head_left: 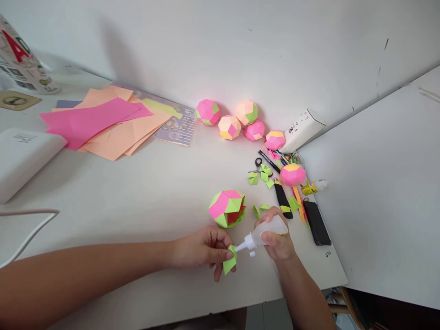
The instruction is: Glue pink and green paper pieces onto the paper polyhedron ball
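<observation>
One pink-and-green paper ball [220, 205] sits on the desk [144, 188] just beyond the left hand [202, 250], a gap in its side, so it seems mostly built but not closed. The left hand pinches one folded green piece [229, 265]; the right hand [282, 249] grips one glue bottle [271, 228], its nozzle at the paper (whether glue is out cannot be told). Six other balls [207, 110], apparently finished, sit farther back and rightward. Two green scraps [256, 211] lie near the gapped ball; more overlap by one pair of scissors [258, 162], too jumbled to count. One cutter [282, 199] lies nearby
</observation>
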Action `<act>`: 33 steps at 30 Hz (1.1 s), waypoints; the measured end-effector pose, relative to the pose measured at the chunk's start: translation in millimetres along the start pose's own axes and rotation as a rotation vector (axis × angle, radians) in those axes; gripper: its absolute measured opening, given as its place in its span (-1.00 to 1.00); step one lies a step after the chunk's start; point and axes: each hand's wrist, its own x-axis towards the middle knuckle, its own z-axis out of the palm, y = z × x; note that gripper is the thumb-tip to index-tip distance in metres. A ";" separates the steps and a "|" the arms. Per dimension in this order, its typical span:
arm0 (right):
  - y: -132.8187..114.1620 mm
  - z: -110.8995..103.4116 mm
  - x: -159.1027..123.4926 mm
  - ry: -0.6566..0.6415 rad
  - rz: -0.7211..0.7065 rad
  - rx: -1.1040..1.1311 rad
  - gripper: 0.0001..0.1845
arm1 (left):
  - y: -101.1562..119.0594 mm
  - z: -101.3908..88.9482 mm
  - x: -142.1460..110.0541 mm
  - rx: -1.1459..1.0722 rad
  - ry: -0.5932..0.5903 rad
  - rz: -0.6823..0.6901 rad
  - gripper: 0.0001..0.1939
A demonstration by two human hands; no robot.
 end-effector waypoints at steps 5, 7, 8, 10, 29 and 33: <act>0.6 0.1 2.6 0.007 0.032 0.021 -0.57 | 0.2 -0.8 -0.3 0.009 -0.032 0.022 -0.61; 0.9 -0.4 3.2 0.008 0.047 0.026 -0.56 | -0.3 -0.9 -0.4 0.001 -0.031 0.020 -0.63; 1.1 -0.7 3.5 0.006 0.053 0.030 -0.56 | -0.6 -0.9 -0.3 -0.004 -0.031 0.018 -0.64; 1.7 -1.4 3.9 -0.001 0.061 0.037 -0.56 | -1.2 -1.2 0.0 -0.014 -0.032 0.015 -0.65; 4.9 -5.4 6.1 -0.135 -0.013 0.105 -0.69 | -2.1 -2.8 -0.7 -0.017 -0.047 0.019 -0.66; 5.4 -5.7 6.2 -0.195 -0.016 0.126 -0.71 | -2.5 -2.7 -0.7 -0.015 -0.050 0.018 -0.66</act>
